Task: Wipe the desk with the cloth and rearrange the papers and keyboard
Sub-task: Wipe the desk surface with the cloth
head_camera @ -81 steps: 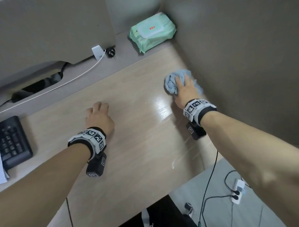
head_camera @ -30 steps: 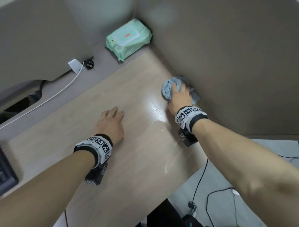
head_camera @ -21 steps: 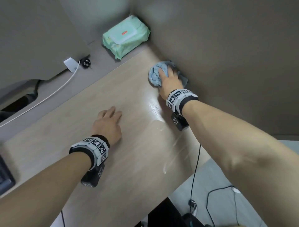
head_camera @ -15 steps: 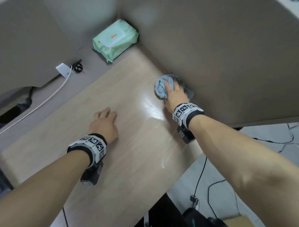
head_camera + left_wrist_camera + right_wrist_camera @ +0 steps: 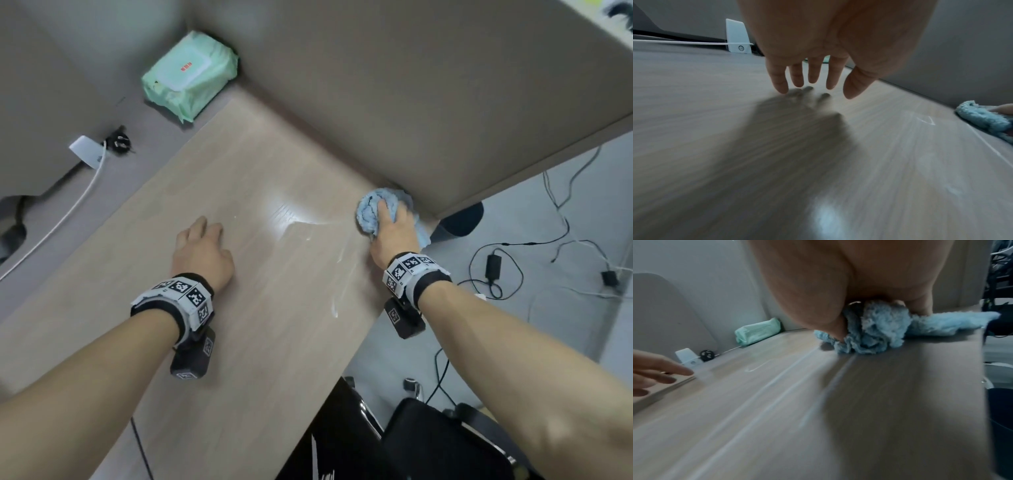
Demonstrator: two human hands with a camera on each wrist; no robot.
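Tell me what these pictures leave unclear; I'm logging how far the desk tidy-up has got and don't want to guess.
- Keyboard and papers: outside every view, so their arrangement is unknown.
- Right hand fingers: hidden in the right wrist view by the palm and the bunched cloth.
- Label on the wipes pack: too small in the head view.
- Wet streaks on the desk: smeared by motion blur in the right wrist view.
- Left hand: whether its fingertips touch the desk is unclear.

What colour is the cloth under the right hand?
Light blue: the cloth shows best in the right wrist view, bunched under the right hand.
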